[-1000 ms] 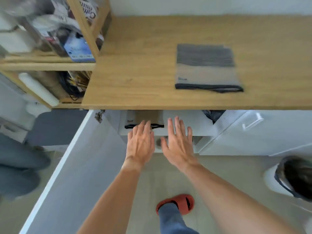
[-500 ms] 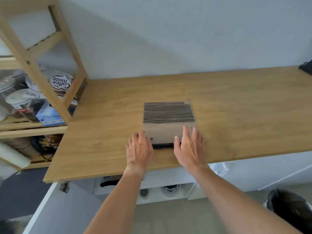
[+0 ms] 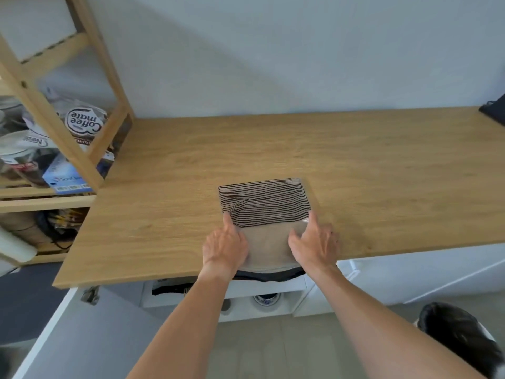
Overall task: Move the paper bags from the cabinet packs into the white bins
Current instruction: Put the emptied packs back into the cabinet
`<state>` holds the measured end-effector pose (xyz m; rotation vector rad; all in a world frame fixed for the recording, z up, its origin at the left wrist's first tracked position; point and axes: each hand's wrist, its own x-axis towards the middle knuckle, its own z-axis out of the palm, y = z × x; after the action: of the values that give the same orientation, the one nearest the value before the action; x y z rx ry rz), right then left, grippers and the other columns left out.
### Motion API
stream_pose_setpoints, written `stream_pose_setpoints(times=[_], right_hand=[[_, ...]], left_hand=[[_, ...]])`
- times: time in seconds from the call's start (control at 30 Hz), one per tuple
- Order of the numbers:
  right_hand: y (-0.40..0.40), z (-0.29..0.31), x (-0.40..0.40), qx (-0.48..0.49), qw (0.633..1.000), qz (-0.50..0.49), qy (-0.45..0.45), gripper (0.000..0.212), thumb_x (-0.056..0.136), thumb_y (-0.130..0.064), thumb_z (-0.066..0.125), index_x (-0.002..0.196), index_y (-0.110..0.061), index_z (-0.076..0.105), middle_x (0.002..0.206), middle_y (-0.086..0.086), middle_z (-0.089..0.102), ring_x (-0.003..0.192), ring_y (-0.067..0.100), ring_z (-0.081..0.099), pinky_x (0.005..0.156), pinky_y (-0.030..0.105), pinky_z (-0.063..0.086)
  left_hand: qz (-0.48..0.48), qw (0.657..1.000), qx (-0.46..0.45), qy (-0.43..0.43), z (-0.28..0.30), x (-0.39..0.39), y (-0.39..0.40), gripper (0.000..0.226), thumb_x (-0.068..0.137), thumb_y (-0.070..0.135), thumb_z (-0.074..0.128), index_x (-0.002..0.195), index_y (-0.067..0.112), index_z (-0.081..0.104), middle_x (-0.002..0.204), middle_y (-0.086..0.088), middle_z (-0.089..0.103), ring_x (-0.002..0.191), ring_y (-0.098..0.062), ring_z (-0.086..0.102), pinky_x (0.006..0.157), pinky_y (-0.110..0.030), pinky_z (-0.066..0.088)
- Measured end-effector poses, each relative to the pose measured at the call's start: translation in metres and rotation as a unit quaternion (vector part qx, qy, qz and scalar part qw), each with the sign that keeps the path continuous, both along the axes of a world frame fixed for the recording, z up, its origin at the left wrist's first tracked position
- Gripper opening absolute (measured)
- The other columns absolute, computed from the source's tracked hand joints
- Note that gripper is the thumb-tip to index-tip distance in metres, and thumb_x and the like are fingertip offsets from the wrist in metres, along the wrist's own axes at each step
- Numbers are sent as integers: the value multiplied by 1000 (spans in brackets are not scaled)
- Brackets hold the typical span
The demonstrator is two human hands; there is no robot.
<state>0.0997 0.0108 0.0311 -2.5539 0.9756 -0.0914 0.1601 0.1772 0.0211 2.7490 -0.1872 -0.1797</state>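
A clear-wrapped pack of brown paper bags, striped black across its far half, lies on the wooden countertop with its near end over the front edge. My left hand grips the pack's left side and my right hand grips its right side, thumbs on top. Black bag handles show at the pack's near end. Below the counter, a white bin in the open cabinet holds more bags with black handles.
A wooden shelf unit stands at the left with coffee creamer packs and boxes. The open white cabinet door hangs at lower left. A bin lined with a black bag sits on the floor at lower right. A dark object rests at the counter's far right.
My hands have risen from the bin in the cabinet to the countertop and closed on both sides of the pack, which has slid toward the front edge.
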Motion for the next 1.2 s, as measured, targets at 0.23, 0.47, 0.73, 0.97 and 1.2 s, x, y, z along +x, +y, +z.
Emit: stream_pose_setpoints(times=[0.23,0.47,0.73,0.97,1.2], right_hand=[[51,-15,-89,-18,998,52,-29,62,97,-30,50,152,-25,22,110,14,50,91,32,55,73,38,46],[94,-84,-202,-17,997,48,59,69,97,-31,49,156,-24,14,110,9,52,92,23,56,80,33,49],[104,-169,-242,-22,992,85,85,80,77,-7,70,150,-14,37,98,10,51,78,26,53,72,38,49],[68,-226,-158,-5,992,115,42,67,91,-11,57,150,-18,27,107,14,48,91,27,50,83,42,51],[29,-289,-17,20,988,141,56,53,95,-18,49,145,-15,31,121,20,41,103,36,49,88,45,44]], left_hand=[[-2,999,-44,-12,4,-102,27,68,101,16,35,155,10,-6,104,-14,62,79,-32,64,64,-38,47],[-81,993,65,52,-57,-198,60,61,104,21,29,154,3,-1,150,-12,34,73,-20,58,59,-29,49],[-96,987,94,84,-145,-240,78,76,105,26,30,147,6,-30,134,-6,45,59,-17,48,53,-24,43],[-45,994,51,81,-196,-146,58,69,106,32,27,153,12,-19,151,-15,33,91,-34,66,71,-40,50],[-2,995,93,44,-270,-17,24,74,104,43,35,156,19,-12,147,-18,32,99,-35,65,69,-37,49]])
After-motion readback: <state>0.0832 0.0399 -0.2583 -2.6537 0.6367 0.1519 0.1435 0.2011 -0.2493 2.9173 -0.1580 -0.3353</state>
